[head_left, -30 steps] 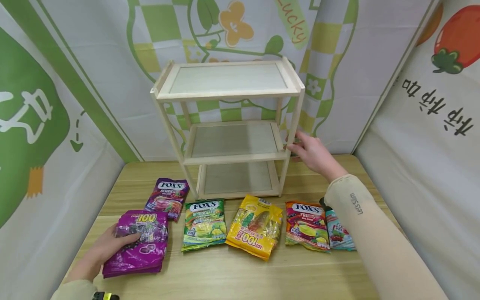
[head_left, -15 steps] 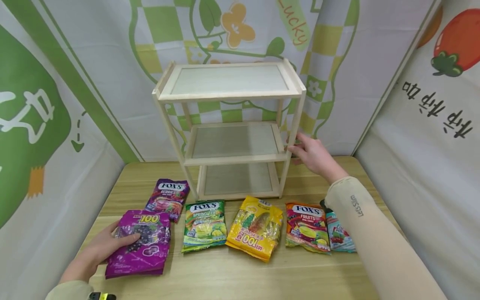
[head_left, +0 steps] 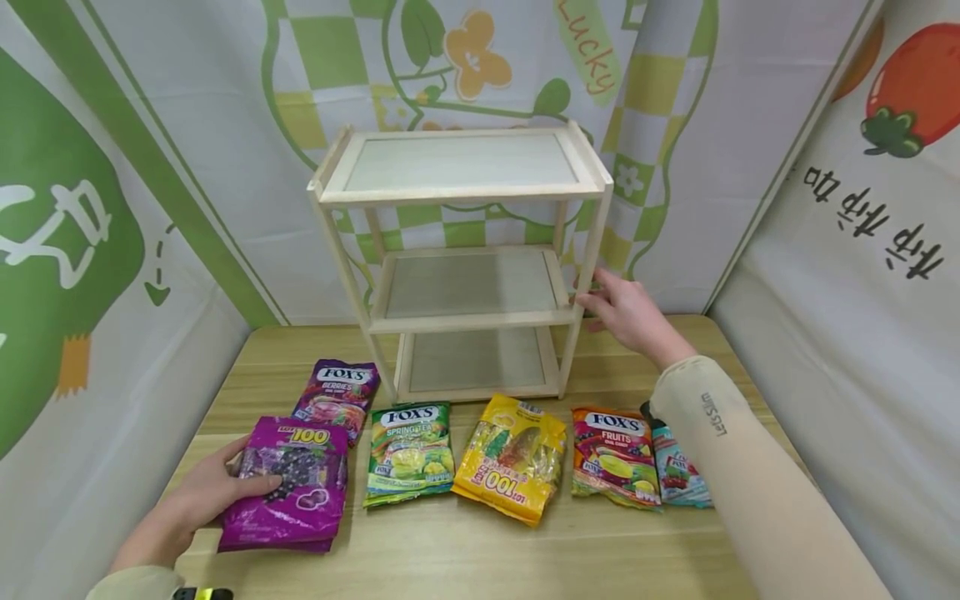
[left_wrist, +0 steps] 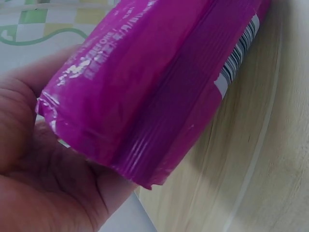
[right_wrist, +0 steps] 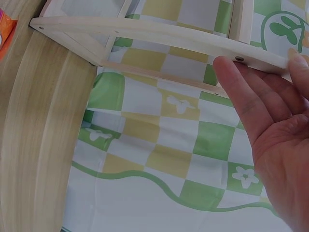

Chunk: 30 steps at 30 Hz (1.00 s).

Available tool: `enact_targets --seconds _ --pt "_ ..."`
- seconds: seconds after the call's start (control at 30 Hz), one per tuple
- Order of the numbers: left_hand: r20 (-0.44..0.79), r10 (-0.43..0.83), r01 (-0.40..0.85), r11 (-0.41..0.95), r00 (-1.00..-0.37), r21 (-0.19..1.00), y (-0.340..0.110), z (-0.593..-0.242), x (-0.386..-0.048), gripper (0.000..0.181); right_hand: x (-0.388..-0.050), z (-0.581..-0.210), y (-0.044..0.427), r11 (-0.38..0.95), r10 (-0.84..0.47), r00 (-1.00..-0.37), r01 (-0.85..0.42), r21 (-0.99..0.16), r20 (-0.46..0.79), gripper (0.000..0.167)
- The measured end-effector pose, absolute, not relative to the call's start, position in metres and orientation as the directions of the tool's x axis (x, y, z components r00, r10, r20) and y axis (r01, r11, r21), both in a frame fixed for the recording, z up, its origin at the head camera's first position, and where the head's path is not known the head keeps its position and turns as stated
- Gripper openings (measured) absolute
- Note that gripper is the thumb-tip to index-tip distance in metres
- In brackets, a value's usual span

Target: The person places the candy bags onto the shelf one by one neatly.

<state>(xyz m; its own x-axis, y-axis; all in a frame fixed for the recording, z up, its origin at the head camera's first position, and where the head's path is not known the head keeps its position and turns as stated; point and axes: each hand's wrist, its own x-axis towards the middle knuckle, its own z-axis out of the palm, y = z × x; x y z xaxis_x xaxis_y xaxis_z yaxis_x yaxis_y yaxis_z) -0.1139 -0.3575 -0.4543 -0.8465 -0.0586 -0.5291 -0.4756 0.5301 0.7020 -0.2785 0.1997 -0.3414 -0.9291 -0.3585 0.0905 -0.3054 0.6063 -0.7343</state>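
Observation:
My left hand (head_left: 213, 487) grips a purple candy bag (head_left: 296, 479) marked 100 with grapes, thumb over its front, at the table's left. The left wrist view shows the bag's back seam (left_wrist: 159, 106) and a barcode (left_wrist: 239, 53); the left hand (left_wrist: 53, 179) is at its near end. A three-tier wooden shelf (head_left: 472, 315) stands at the back. My right hand (head_left: 626, 312) holds its front right post, the thumb on one side and fingers partly behind. In the right wrist view, fingertips of the right hand (right_wrist: 275, 106) meet the post (right_wrist: 183, 41).
On the table (head_left: 450, 558) before the shelf lie a Fox's berries bag (head_left: 337, 396), a green spring tea bag (head_left: 409, 454), a yellow bag (head_left: 513, 458), a fruits bag (head_left: 615, 454) and a light blue bag (head_left: 678, 471), partly behind the right sleeve. Printed cloth walls surround the table.
My left hand has moved slightly right with the purple bag, whose front now faces up more squarely. My right hand stays at the shelf post. The view has shifted a little.

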Motion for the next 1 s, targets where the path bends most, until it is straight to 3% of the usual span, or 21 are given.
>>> enact_targets --seconds 0.3,1.0 --pt "-0.503 -0.094 -0.461 0.572 -0.859 0.679 -0.356 -0.453 -0.114 0.112 -0.279 -0.342 0.200 0.615 -0.355 -0.930 -0.307 -0.726 0.093 0.031" --pt "-0.444 -0.067 -0.434 0.384 -0.894 0.815 -0.346 -0.430 -0.112 0.104 -0.280 -0.344 0.199 0.605 -0.351 -0.931 -0.305 -0.735 0.098 0.033"
